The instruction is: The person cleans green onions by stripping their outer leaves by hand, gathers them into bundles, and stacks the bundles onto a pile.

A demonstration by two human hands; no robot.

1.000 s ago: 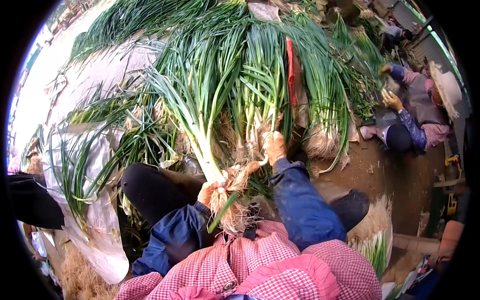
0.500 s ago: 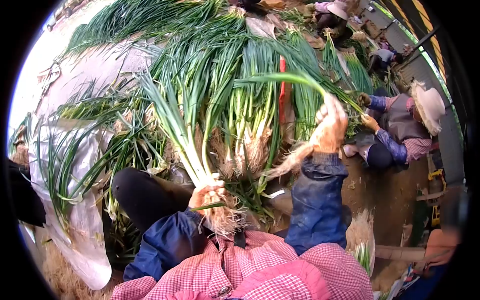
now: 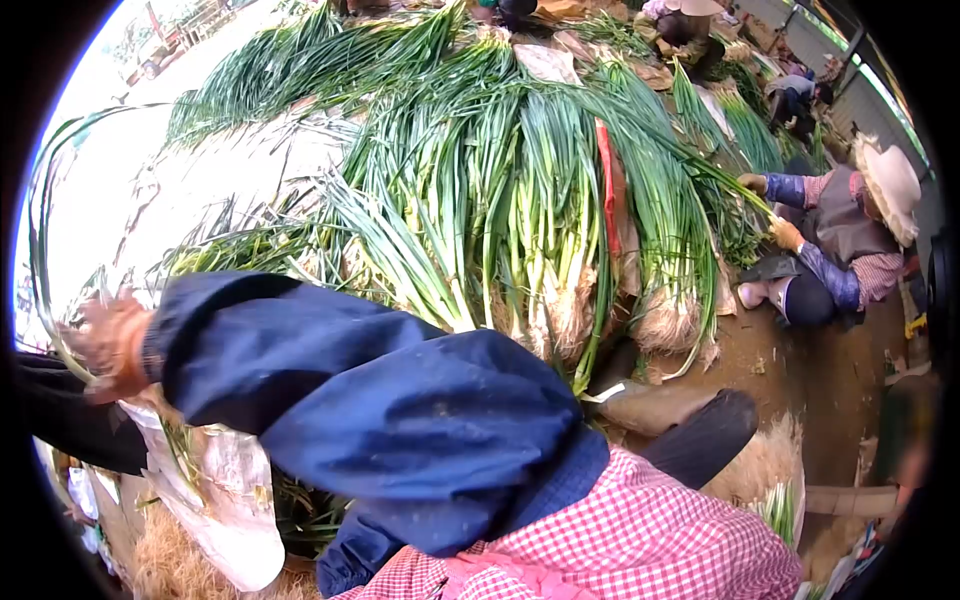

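My right arm, in a blue sleeve, reaches across my body to the far left. My right hand (image 3: 112, 345) is smeared by motion there. A long curved green leaf (image 3: 40, 215) rises beside its fingers, and whether they grip it is unclear. My left hand is hidden under the right sleeve. Leaves of a green onion bunch (image 3: 405, 255) fan upward from behind that sleeve; the root end is covered. More onions with pale stems and brown roots (image 3: 570, 310) lie just beyond, beside a red strip (image 3: 608, 185).
A co-worker in a straw hat (image 3: 888, 190) sits at the right, holding long leaves. Other people crouch at the top right. A pale sheet (image 3: 235, 490) and trimmed roots (image 3: 165, 550) lie at the lower left. My boot (image 3: 655, 405) is at the right.
My right hand has swung from the right of the bunch across to the far left. Its sleeve now covers my left hand and the bunch's roots.
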